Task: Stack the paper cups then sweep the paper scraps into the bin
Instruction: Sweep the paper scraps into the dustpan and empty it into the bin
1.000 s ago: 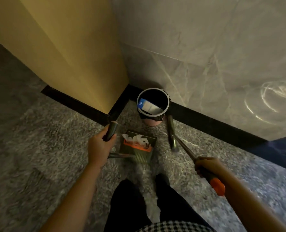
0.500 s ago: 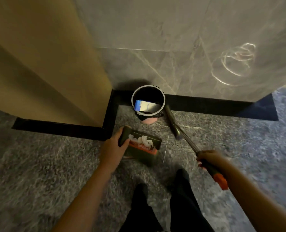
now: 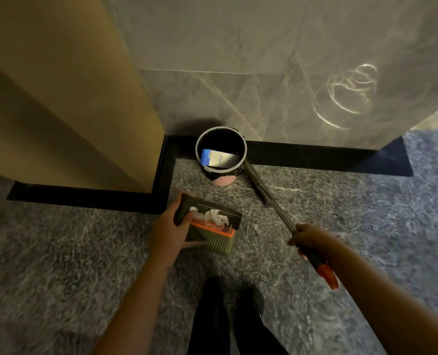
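The left hand (image 3: 170, 226) is curled round the dark handle of an olive-green plastic dustpan with an orange comb edge (image 3: 218, 242), holding it just short of the bin and near the person's feet. The right hand (image 3: 308, 238) is closed round the black-and-orange grip of a long metal-shafted broom (image 3: 276, 208), whose dark head sits at the right side of the bin's rim. Crumpled white paper scraps (image 3: 216, 216) lie loose in the pan, bunched against the comb. The round white-rimmed bin with a black liner and pink base (image 3: 197, 149) stands on the grey speckled stone floor (image 3: 85, 252), in the corner where the black skirting (image 3: 302, 156) turns. A blue-and-white carton (image 3: 219, 158) lies inside it. No paper cups are in view.

The step in hand looks like tipping the scraps into the bin, and that is where it could fail. The pan looks about as wide as the bin's mouth, so tipping it early or off-centre would drop the light scraps onto the floor between the two. Because the grip is at one end only, the pan may also twist and spill sideways. Scraps could catch in the comb and stay behind. The broom head at the rim could nudge the bin or crowd the mouth as the pan comes in.
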`<state>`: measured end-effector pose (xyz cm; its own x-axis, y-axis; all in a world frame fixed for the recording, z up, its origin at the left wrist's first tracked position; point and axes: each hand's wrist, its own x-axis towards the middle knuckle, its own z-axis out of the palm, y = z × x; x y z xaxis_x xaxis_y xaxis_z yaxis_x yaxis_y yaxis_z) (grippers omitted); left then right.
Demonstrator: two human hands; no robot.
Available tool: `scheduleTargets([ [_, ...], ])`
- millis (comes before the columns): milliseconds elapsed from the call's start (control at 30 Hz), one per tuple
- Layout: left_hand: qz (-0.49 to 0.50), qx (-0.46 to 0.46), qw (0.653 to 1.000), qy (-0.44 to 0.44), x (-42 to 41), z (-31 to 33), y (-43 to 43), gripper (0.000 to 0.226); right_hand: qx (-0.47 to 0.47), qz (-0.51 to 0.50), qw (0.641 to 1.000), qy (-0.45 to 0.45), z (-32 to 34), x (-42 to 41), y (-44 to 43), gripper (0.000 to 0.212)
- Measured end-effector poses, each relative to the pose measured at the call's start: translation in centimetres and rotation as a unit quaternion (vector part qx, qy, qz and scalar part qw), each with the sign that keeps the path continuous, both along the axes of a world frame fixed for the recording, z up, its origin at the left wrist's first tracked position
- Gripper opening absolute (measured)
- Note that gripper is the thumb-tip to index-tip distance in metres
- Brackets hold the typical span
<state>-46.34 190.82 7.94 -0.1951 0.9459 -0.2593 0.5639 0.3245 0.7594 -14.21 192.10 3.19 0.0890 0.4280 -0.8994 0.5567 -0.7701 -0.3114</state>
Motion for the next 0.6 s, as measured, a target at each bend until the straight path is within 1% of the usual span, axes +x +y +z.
scheduleTargets([
  [67,0.028,0.018,0.999,-0.01,-1.2,0.5,-0.8,0.057,0.005,-0.015,1.0,0.002,-0.2,0.3,-0.5,0.024],
  [167,0.067,0.048,0.997,-0.007,-3.0,1.9,-2.0,0.052,0.003,-0.011,1.0,-0.009,-0.2,0.5,-1.0,0.017],
  [267,0.09,0.091,0.991,0.039,-4.3,3.9,-3.2,0.047,0.015,0.005,1.0,-0.017,0.5,0.0,-1.6,0.008],
  [333,0.096,0.111,0.987,0.07,-4.9,5.2,-3.7,0.047,0.023,0.005,1.0,-0.016,1.2,-0.4,-1.9,0.005],
  [433,0.094,0.138,0.983,0.081,-5.4,7.2,-4.4,0.048,0.035,-0.024,0.999,0.0,2.6,-0.9,-2.9,0.007],
  [533,0.088,0.171,0.977,0.094,-5.4,9.2,-5.2,0.049,0.045,-0.09,0.994,0.033,3.9,-1.0,-4.3,0.021],
  [600,0.082,0.188,0.972,0.112,-5.2,10.6,-5.8,0.05,0.055,-0.137,0.987,0.061,4.8,-1.2,-5.3,0.026],
])
